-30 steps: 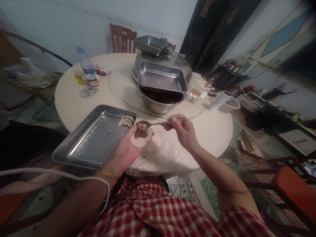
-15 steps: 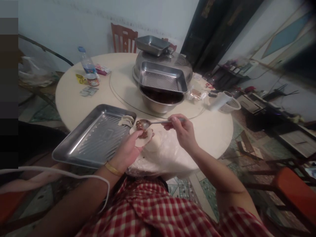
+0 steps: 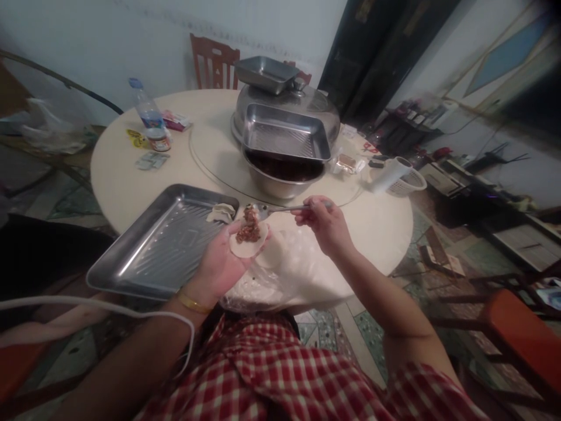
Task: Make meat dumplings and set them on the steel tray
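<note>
The left hand (image 3: 225, 263) is cupped around a wrapper (image 3: 239, 250), which is held on the fingers with the thumb at its side. The wrapper is laid open, and filling (image 3: 248, 234) is heaped on it; no fold has yet been made. A spoon (image 3: 286, 209) is gripped by its handle in the right hand (image 3: 322, 225), its head brought to the far edge of the wrapper, where more filling is gathered. Whether that last clump is borne by the spoon or by the wrapper cannot be told.

Just beside the left hand, folded dough (image 3: 222, 213) is set in the far right corner of the tray (image 3: 127, 263). The rest of the tray's floor is left bare, so the work can be judged to be near its start: little is finished, one wrapper is filled but unsealed, and most of the tray is unused. Between the hands, clear plastic (image 3: 302, 257) is spread over the table's near edge, with a pale round piece (image 3: 272, 250) beside it, possibly more dough.

Farther out, a dark mass is held in the bowl (image 3: 283, 188), partly hidden by a pan (image 3: 284, 131); if it is filling, much is left to be used.
</note>
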A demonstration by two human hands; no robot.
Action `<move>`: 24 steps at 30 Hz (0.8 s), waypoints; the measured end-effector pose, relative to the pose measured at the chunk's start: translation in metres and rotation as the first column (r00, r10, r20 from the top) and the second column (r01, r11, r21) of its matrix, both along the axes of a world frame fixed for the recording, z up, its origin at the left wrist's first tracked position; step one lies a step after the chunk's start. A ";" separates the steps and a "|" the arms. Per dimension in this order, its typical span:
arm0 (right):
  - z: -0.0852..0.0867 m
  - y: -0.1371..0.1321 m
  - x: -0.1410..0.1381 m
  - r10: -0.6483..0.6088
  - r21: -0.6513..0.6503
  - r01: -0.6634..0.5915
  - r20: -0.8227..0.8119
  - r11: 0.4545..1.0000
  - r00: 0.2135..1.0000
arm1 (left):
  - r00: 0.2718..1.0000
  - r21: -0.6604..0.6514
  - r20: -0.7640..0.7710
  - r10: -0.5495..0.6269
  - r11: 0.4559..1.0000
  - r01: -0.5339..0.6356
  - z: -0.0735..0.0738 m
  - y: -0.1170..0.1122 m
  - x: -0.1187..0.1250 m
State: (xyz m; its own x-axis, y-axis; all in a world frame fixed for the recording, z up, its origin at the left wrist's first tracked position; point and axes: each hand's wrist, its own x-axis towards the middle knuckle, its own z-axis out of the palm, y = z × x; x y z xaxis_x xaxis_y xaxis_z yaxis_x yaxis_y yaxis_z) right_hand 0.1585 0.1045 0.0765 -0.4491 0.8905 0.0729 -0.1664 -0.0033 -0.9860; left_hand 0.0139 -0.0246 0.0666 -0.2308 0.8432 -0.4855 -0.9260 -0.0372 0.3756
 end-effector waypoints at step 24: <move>-0.002 0.110 -0.038 -0.521 0.764 -0.443 0.644 0.469 0.560 | 0.997 0.046 -0.073 -0.017 0.999 0.020 0.004 -0.002 -0.004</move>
